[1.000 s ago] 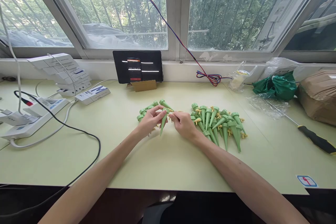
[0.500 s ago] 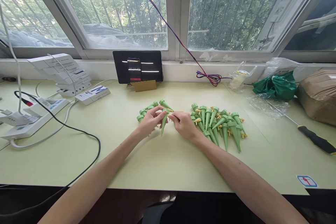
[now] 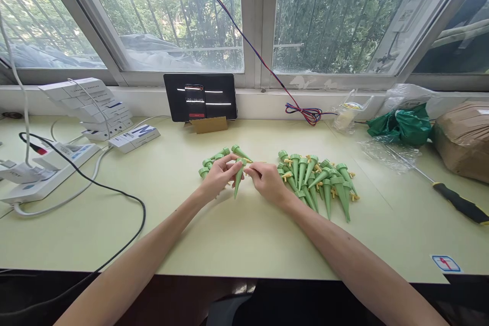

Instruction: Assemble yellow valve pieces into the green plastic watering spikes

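My left hand (image 3: 219, 175) is closed on a green plant watering spike (image 3: 239, 181), its capped end up and its tip pointing down. Close to the cap, the fingers of my right hand (image 3: 267, 181) are pinched together. What they grip is too small and covered to make out. Behind my left hand lie several more green watering spikes (image 3: 206, 164), partly hidden by it. A larger pile of green spikes (image 3: 313, 178) with small yellow valves (image 3: 287, 175) lies to the right, next to my right wrist.
A tablet (image 3: 200, 97) leans on a cardboard stand at the back. White boxes (image 3: 101, 107) and a power strip (image 3: 57, 178) with cables are on the left. A screwdriver (image 3: 460, 202), a green bag (image 3: 401, 125) and a brown package (image 3: 464, 137) lie on the right.
The spike in my left hand has tilted slightly, its tip moving a little to the right. Both hands stay in almost the same place, and the piles are unchanged.
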Available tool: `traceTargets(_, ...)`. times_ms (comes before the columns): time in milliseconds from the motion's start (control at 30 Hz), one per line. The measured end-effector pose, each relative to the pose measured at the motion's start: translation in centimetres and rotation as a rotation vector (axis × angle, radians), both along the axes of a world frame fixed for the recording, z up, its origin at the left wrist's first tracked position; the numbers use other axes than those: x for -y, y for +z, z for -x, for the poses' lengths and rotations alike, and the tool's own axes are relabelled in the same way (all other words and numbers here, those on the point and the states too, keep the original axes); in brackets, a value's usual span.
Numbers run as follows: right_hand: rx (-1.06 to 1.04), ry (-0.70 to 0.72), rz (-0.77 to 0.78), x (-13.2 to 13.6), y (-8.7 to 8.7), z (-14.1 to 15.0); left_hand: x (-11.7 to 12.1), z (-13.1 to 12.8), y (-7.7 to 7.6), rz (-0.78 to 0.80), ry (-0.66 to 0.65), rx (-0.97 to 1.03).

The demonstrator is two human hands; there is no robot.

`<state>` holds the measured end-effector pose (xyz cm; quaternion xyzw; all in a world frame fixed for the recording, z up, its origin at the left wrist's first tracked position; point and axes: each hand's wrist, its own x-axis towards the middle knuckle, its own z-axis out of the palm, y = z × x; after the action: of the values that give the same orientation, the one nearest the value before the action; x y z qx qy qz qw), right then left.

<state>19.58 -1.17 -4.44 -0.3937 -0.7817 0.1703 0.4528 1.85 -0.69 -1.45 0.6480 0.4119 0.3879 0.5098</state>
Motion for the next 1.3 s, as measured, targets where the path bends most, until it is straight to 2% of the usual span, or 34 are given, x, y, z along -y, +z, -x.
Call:
traceTargets(400, 0.009, -0.004, 0.009, -0.14, -0.16, -0.02, 0.17, -0.07, 0.30, 0.017, 0.004, -0.014)
traceTargets(933, 0.053, -0.034, 0.008, -0.03, -0.08, 0.02, -0.01, 0.04, -0.03, 0.005, -0.002, -0.012)
traceTargets(1300, 0.061, -0.039, -0.004, 0.13, 0.06, 0.14, -0.15, -0.03, -0.16, 0.089, -0.004, 0.079)
